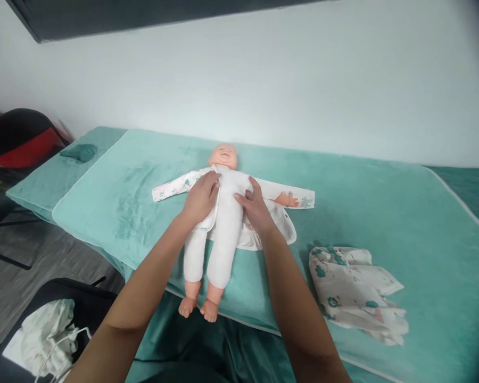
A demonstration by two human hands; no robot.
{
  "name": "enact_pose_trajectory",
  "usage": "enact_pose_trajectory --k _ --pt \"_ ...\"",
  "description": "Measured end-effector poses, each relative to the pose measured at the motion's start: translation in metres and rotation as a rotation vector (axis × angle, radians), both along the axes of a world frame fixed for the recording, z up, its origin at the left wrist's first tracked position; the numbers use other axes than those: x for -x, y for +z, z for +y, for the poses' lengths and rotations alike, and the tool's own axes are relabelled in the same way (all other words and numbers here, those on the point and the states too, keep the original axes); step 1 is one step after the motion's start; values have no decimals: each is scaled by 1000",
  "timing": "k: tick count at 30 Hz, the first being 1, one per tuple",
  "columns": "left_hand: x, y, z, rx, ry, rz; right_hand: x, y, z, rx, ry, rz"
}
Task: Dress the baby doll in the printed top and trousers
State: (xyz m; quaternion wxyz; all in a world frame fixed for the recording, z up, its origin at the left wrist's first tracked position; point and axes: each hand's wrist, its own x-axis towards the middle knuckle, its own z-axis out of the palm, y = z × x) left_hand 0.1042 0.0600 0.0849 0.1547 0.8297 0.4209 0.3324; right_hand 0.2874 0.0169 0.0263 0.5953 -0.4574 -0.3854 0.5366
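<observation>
A baby doll (224,234) lies on its back on the green bed, head toward the wall. Its body and legs are white cloth; the bare feet point my way. A white printed baby shirt (173,187) is on both its arms, with the front unfastened. My left hand (201,198) is over the chest, fingers closed at the edge of one front panel. At the doll's other side is my right hand (257,207), thumb and forefinger apart against the body; its other fingers are hidden. The other shirt panel (284,223) lies spread beside the doll.
Folded printed baby clothing (357,290) lies on the bed (387,213) to the right. A chair (99,298) at lower left holds crumpled cloth (50,332) and a white cable. Another chair (27,143) stands at far left. The white wall (263,85) runs behind the bed.
</observation>
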Motion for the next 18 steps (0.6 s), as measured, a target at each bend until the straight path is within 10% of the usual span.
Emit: enact_pose_trajectory --k 10,18 --pt "-35 12 19 -50 -130 152 -14 8 0 38 -54 -259" --pt "-63 28 29 -70 -289 517 -82 -3 1 73 -914 -544"
